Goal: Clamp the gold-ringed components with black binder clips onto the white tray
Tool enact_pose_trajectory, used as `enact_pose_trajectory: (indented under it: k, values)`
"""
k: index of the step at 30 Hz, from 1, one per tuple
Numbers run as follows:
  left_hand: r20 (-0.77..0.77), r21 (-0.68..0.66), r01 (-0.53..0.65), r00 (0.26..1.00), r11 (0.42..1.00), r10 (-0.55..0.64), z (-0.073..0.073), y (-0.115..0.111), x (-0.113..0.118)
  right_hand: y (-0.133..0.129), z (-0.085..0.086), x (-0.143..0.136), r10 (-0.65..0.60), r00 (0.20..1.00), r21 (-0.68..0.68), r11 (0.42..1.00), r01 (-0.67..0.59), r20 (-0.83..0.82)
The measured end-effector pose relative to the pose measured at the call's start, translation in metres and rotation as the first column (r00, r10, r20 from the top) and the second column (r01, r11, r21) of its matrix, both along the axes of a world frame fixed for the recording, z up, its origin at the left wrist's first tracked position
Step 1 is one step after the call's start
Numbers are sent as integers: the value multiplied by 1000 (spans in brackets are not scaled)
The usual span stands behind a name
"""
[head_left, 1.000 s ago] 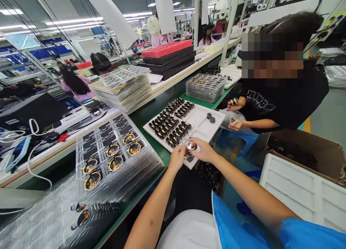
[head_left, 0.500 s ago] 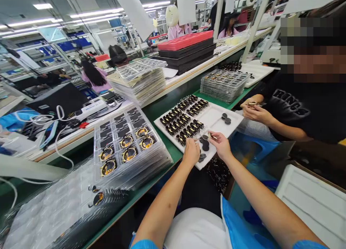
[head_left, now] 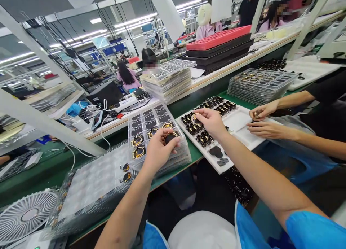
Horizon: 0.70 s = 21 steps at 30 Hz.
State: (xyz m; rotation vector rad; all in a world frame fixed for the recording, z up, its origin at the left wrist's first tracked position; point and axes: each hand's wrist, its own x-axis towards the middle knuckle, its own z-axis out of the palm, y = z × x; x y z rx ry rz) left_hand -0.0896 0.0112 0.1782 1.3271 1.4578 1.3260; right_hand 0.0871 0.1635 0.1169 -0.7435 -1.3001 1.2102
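A gold-rimmed black disc point(head_left: 171, 138) is gripped at its edge by the left hand point(head_left: 160, 148), the thumb and fingers being closed about it; the disc is held over the near right part of a stack of clear compartment trays point(head_left: 186, 156), where similar round pieces point(head_left: 138, 152) are seated to its left; a round gold-rimmed part point(head_left: 194, 119) is pinched by the right hand point(head_left: 212, 122), at the tips of thumb and fingers, its left side being left exposed; this part is held above a white tray point(head_left: 240, 121), beside rows of black clips point(head_left: 204, 138); dark discs point(head_left: 216, 151) are gathered at the tray's near end.
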Motion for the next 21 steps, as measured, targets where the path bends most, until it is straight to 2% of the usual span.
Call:
enact_pose_trajectory:
  k: [3, 6, 9, 12, 14, 17, 19, 21]
  values:
    - [17, -2, -12, 1000, 1000, 12, 3, 0, -1, -12, 22, -22, 90, 990, -32, 995, -94, -107]
    - [178, -39, 67, 982, 997, -59, -15, -1, 24, -27, 17, -12, 166, 965, -108, 976, -191, -201]
    - [458, -144, 196, 882, 970, -110, -48, 6, 58, -42, -9, 22, 133, 977, -165, 973, -161, -169]
    - [659, -240, 220, 752, 946, -8, -89, 26, 87, -59, -45, 58, 35, 999, -208, 977, -42, -40]
    - [710, -267, 213, 703, 940, 42, -115, 42, 102, -70, -68, 76, 13, 994, -191, 982, 7, 104]
    - [738, -260, 281, 675, 924, 2, -143, 58, 117, -81, -97, 93, -16, 947, -110, 993, 53, 321]
    - [734, -238, 350, 675, 906, -68, -157, 65, 121, -81, -111, 98, -56, 922, -83, 992, 94, 382]
    - [707, -214, 400, 693, 891, -141, -167, 70, 123, -75, -123, 101, -49, 934, -140, 984, 105, 355]
